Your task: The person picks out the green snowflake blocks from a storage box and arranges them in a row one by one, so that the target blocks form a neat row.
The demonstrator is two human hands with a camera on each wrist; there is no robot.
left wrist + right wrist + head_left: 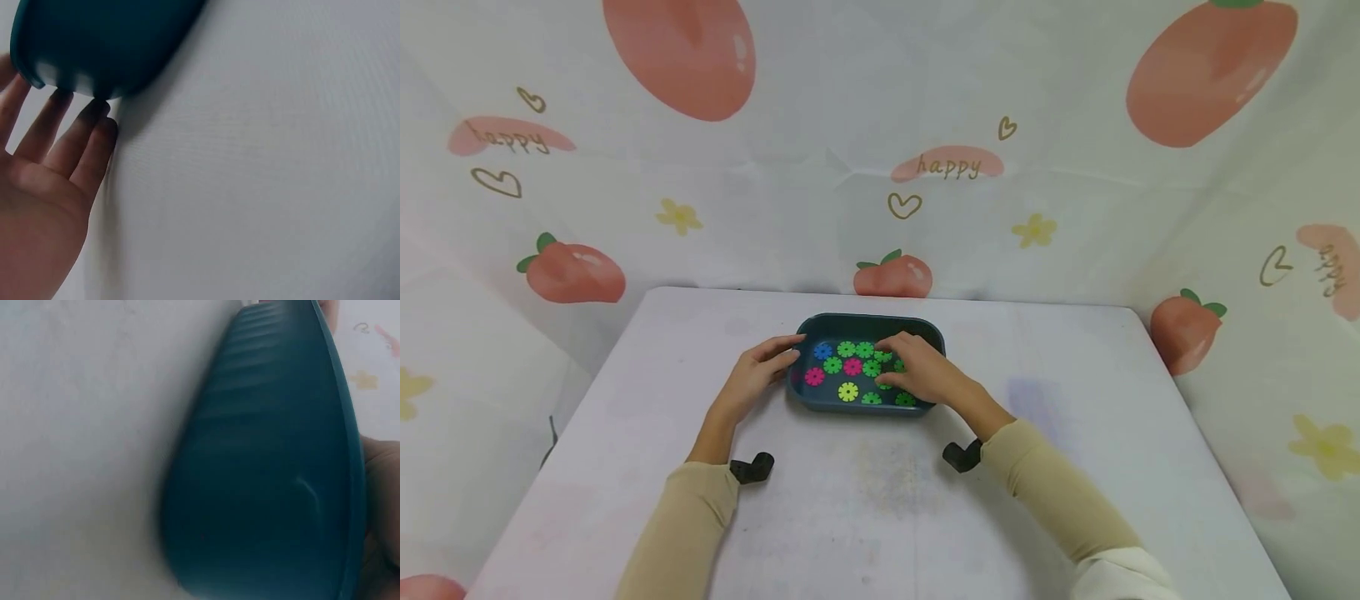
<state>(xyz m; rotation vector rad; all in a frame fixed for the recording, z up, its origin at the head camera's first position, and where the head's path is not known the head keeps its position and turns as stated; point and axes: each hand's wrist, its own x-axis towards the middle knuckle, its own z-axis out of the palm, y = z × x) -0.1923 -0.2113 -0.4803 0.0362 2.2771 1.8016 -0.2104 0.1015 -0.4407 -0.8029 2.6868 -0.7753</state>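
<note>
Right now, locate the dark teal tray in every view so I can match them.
Head: the tray sits just below centre.
Left wrist: the tray is at upper left, cut off by the top edge.
Right wrist: the tray spans top to bottom, slightly right of centre.
Shared landmark: the white tabletop.

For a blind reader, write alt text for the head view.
The right hand reaches into a teal tray of colourful discs on a white table; the left hand touches the tray's left end.
</note>
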